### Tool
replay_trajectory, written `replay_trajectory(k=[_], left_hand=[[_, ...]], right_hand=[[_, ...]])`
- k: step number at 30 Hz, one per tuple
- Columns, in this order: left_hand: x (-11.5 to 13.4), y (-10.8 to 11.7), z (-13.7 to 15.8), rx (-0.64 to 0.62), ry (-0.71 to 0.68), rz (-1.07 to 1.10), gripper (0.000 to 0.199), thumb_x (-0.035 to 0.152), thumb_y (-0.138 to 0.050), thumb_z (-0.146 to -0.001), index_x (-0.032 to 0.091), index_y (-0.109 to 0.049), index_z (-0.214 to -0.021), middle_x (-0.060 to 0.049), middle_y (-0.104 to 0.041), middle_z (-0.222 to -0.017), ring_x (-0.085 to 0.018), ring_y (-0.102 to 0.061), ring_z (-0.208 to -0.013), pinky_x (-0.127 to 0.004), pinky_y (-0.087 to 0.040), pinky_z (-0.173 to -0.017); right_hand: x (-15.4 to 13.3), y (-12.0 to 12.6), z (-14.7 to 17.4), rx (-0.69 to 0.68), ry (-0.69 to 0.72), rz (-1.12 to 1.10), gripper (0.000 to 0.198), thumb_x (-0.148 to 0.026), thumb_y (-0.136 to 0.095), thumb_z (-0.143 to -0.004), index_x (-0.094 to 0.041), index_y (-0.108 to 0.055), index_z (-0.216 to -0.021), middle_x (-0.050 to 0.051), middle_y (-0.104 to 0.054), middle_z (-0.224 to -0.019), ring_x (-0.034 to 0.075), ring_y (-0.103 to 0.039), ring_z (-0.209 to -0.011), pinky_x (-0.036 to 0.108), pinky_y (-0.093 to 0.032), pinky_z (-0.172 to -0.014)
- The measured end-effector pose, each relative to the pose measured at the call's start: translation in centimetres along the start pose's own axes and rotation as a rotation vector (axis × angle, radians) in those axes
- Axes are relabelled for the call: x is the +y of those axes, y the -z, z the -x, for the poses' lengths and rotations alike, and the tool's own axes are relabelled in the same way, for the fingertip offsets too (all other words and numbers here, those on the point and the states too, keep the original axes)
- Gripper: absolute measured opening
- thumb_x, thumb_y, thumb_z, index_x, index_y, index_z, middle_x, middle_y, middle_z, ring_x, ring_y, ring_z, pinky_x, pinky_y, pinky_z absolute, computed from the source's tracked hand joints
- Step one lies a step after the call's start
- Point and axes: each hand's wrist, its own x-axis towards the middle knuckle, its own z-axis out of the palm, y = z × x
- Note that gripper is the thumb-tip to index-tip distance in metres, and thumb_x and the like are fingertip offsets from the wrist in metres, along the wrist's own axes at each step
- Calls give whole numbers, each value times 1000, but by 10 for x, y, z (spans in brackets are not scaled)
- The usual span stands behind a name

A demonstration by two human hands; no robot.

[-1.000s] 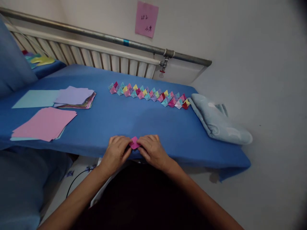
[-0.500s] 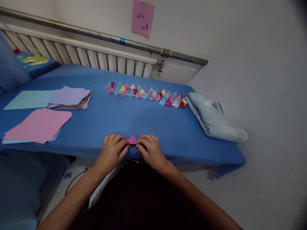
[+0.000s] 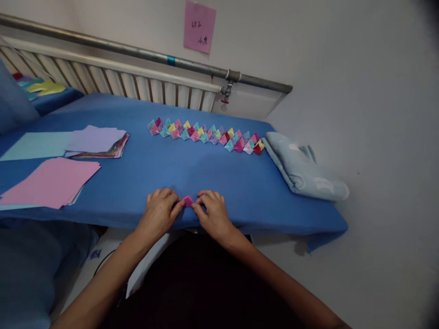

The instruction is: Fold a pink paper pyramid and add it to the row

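At the near edge of the blue table [image 3: 192,169], the left hand [image 3: 160,212] and right hand [image 3: 213,213] meet knuckles-up, fingertips pinching a small pink folded paper [image 3: 187,200] between them in a narrow grip. Pink sheets [image 3: 51,181] and a mixed paper stack [image 3: 99,141] lie to the left. Farther back runs a row of folded paper pieces [image 3: 206,135], a pale folded cloth [image 3: 302,169] at its right end.
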Motion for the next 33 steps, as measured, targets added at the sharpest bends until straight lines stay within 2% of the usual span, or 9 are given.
replay_trajectory(k=[12, 21, 33], left_hand=[[3, 0, -9, -48, 89, -87, 25, 37, -56, -87, 18, -62, -73, -6, -61, -84, -24, -51, -84, -35, -34, -73], [-2, -4, -7, -1, 126, -70, 29, 45, -57, -84, 19, -61, -72, -6, -62, -86, -24, -51, -85, -35, -33, -73], [-14, 6, -3, -74, 98, -41, 21, 40, -55, -85, 21, -63, -82, -5, -61, -99, -24, -50, -91, -38, -34, -79]], right_hand=[[0, -2, -3, -26, -29, 37, 10, -23, -63, -83, -20, -58, -74, 4, -63, -107, 21, -53, -98, 34, -35, -82], [1, -1, -6, -66, -58, -1, 5, -19, -60, -82, -22, -58, -78, 2, -63, -106, 20, -51, -98, 34, -32, -82], [4, 8, -10, -130, -96, -47, 9, -14, -63, -77, -21, -59, -73, 1, -62, -114, 21, -50, -104, 37, -31, -85]])
